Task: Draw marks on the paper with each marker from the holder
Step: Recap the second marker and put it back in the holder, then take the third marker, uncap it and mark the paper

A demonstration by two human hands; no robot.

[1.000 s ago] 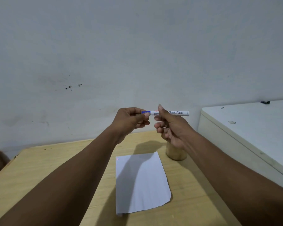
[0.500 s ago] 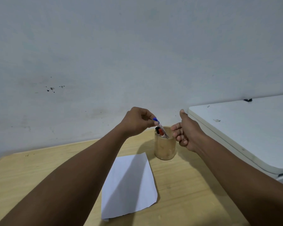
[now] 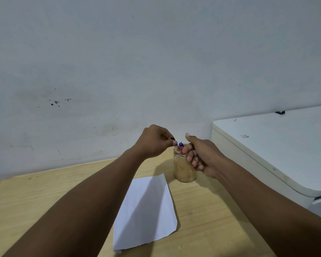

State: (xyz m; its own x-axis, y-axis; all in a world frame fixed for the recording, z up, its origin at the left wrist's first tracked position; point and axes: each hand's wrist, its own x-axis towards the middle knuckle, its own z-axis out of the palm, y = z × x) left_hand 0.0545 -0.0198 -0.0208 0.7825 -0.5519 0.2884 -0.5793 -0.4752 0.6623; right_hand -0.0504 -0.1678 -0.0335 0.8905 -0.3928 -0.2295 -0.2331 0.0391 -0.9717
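Observation:
A tan cylindrical holder [image 3: 183, 171] stands on the wooden table, just beyond the white paper [image 3: 146, 210]. A blue-capped marker [image 3: 181, 144] sticks up out of the holder, with a red-tipped marker beside it. My left hand [image 3: 154, 143] hovers over the holder's left rim, its fingertips pinched on the blue marker's white barrel just below the cap. My right hand [image 3: 202, 156] is at the holder's upper right side. Its fingers are curled against the rim, the thumb points up, and nothing is in it. The paper lies flat, partly shaded by my left arm.
A white cabinet or appliance top [image 3: 276, 145] rises at the right, close to the table [image 3: 35, 201] edge. A pale wall stands directly behind the table. Bare wood stretches left of the paper.
The blue marker was held level between both hands. My left hand then carried it down into the holder, where it now stands deeper. My right hand let go and moved to the holder's rim.

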